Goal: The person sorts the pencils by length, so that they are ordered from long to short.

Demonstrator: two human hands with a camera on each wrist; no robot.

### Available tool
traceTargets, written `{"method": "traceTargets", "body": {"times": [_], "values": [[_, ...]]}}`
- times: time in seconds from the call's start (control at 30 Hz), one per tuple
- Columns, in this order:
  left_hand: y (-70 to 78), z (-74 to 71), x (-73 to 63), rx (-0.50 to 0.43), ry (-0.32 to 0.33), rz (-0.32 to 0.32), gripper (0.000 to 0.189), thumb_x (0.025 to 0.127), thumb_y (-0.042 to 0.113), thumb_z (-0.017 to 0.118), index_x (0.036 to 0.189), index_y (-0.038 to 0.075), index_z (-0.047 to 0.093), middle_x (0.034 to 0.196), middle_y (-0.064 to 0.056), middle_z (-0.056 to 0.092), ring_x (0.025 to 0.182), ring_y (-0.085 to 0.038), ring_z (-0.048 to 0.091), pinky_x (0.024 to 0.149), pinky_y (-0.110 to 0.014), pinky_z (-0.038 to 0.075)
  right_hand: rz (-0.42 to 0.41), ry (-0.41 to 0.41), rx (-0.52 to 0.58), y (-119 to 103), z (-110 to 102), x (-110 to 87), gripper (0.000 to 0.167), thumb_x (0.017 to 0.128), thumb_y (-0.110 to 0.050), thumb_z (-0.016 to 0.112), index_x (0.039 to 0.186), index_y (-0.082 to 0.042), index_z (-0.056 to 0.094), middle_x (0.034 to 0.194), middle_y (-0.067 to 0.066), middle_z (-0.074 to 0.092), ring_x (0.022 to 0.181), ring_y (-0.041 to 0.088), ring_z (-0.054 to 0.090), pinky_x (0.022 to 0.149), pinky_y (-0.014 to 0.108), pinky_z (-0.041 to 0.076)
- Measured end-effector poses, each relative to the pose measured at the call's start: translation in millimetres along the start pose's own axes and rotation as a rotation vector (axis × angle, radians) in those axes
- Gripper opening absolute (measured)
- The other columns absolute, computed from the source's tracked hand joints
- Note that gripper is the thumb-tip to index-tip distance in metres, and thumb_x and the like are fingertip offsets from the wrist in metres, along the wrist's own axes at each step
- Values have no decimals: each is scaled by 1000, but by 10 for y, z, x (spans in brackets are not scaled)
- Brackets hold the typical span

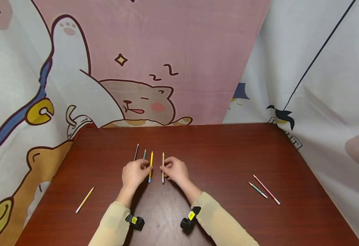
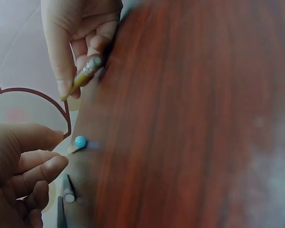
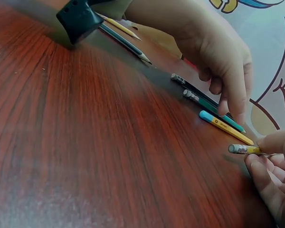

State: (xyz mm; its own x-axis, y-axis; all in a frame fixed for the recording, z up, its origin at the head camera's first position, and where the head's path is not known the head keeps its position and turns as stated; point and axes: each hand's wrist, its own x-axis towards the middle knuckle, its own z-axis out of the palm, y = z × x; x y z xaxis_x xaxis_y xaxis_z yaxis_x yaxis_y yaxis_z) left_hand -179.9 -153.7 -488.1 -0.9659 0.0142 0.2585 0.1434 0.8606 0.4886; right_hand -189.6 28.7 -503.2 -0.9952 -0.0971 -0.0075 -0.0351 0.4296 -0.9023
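Observation:
My right hand (image 1: 176, 169) pinches a yellow pencil (image 1: 163, 159) with a pale eraser end (image 3: 233, 148), its tip pointing away from me. To its left, my left hand (image 1: 135, 173) has its fingertips right at a yellow pencil with a blue end (image 1: 150, 171); in the left wrist view, thumb and fingers (image 2: 54, 166) are apart. Beside that pencil lie a green pencil (image 3: 204, 103) and a black pencil (image 1: 136, 152), both partly hidden by the left hand in the head view. These pencils stand roughly side by side, tips toward the back.
On the right side of the table (image 1: 216, 150), a red pencil (image 1: 266, 189) and a shorter green pencil (image 1: 257, 189) lie at a slant. Another yellow pencil (image 1: 85, 200) rests at the left. Printed cloth (image 1: 198, 68) hangs behind the table's back edge.

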Motion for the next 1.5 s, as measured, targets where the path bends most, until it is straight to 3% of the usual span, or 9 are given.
{"method": "traceTargets", "body": {"times": [0.17, 0.33, 0.57, 1.1, 1.5], "values": [[-23, -41, -62, -14, 34, 37, 21, 78, 25, 81, 95, 12, 78, 66, 10, 64, 62, -16, 61, 66, -43, 47, 2, 0, -22, -9, 44, 37, 26, 85, -15, 77, 104, -2, 66, 68, -2, 65, 46, 10, 60, 43, 26, 50], [-27, -81, -121, -24, 46, 67, 17, 78, 22, 81, 93, 13, 78, 61, 13, 58, 58, -11, 54, 63, -41, 46, 5, 8, -116, -17, 75, 57, 27, 85, -17, 78, 104, -3, 66, 65, -4, 64, 42, 7, 56, 41, 25, 48], [-16, -158, -211, -37, 76, 102, 20, 77, 20, 81, 94, 10, 78, 61, 13, 57, 61, -14, 54, 62, -41, 46, 18, 13, -215, -30, 93, 69, 28, 84, -22, 80, 105, -8, 67, 66, -6, 64, 42, 7, 55, 41, 26, 46], [-76, -221, -328, -69, 74, 111, 26, 77, 19, 83, 101, 9, 78, 61, 14, 57, 63, -14, 55, 61, -38, 45, 18, 60, -262, -2, 141, 90, 31, 83, -33, 80, 107, -16, 71, 61, -14, 61, 42, 2, 55, 47, 27, 44], [-106, -259, -422, -88, 88, 98, 28, 76, 19, 85, 101, 8, 77, 63, 12, 57, 63, -13, 52, 61, -37, 44, 17, 46, -309, -6, 164, 112, 34, 84, -38, 79, 110, -18, 70, 59, -16, 59, 41, 2, 54, 50, 28, 43]]}}
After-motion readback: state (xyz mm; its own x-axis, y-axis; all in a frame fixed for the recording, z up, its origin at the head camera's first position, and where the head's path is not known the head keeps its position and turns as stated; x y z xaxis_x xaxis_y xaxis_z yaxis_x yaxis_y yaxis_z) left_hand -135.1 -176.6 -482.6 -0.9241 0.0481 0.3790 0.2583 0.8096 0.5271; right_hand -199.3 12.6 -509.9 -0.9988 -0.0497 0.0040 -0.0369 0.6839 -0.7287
